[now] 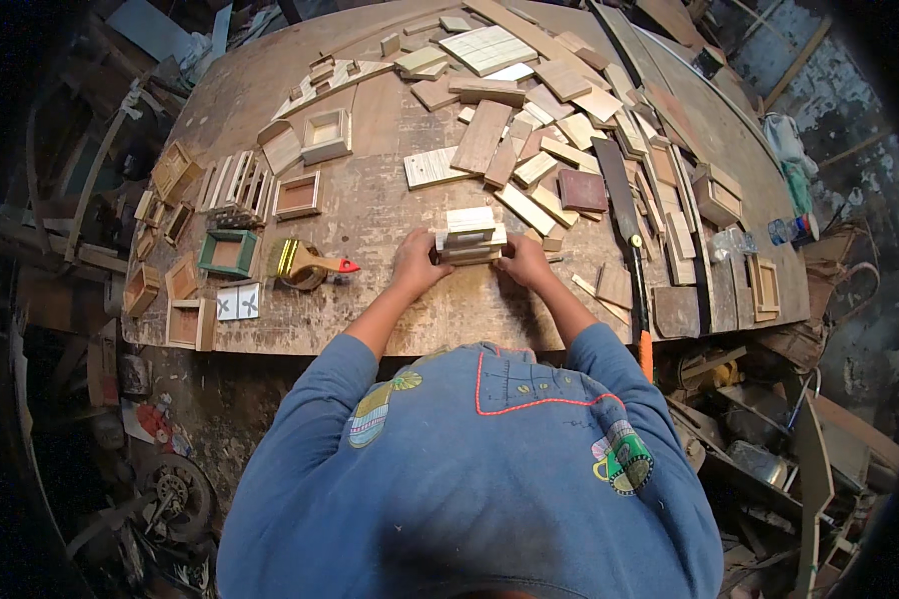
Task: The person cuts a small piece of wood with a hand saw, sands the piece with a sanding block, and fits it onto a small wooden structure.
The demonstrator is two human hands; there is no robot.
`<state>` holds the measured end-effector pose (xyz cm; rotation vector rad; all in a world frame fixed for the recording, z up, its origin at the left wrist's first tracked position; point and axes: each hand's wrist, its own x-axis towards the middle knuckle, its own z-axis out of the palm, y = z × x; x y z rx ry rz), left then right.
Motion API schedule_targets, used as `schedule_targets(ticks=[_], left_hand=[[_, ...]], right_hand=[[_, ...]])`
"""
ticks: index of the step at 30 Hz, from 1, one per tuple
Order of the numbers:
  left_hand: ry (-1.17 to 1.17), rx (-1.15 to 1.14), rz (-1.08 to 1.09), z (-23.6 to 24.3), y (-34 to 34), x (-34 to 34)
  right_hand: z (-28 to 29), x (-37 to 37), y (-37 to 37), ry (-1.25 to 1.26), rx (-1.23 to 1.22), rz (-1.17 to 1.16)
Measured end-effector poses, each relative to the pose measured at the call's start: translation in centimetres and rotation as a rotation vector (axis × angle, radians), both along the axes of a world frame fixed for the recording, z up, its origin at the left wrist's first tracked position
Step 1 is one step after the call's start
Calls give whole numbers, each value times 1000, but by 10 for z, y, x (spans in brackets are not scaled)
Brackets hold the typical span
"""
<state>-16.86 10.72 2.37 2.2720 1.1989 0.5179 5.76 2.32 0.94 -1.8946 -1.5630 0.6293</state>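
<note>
Between my two hands, a small stack of pale wooden pieces [471, 238] stands on the worktable [370, 324], near its front edge. My left hand [417, 262] is closed against the left end of the stack. At the right end, my right hand [525, 262] presses in the same way, with its fingers partly hidden behind the wood. Left of my left hand lies a wide paintbrush [310, 265] with a red-tipped handle. Just beyond the stack, loose wooden blocks [524, 208] lie scattered.
Small open wooden boxes [327, 136] stand on the left, including a green one [228, 253] beside a slatted piece [240, 188]. Wood offcuts [484, 135] pile up at the back. A long dark-bladed tool [619, 190] with an orange handle overhangs the front edge on the right.
</note>
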Motion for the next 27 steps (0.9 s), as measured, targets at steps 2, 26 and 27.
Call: schedule_targets(ticks=[2, 26, 27], left_hand=[[4, -45, -3, 9, 3, -4], [-104, 141, 646, -39, 43, -24], [-74, 158, 682, -42, 43, -25]], right_hand=[[-2, 3, 12, 42, -71, 30], [117, -1, -46, 812, -188, -24], [149, -8, -52, 952, -110, 34]])
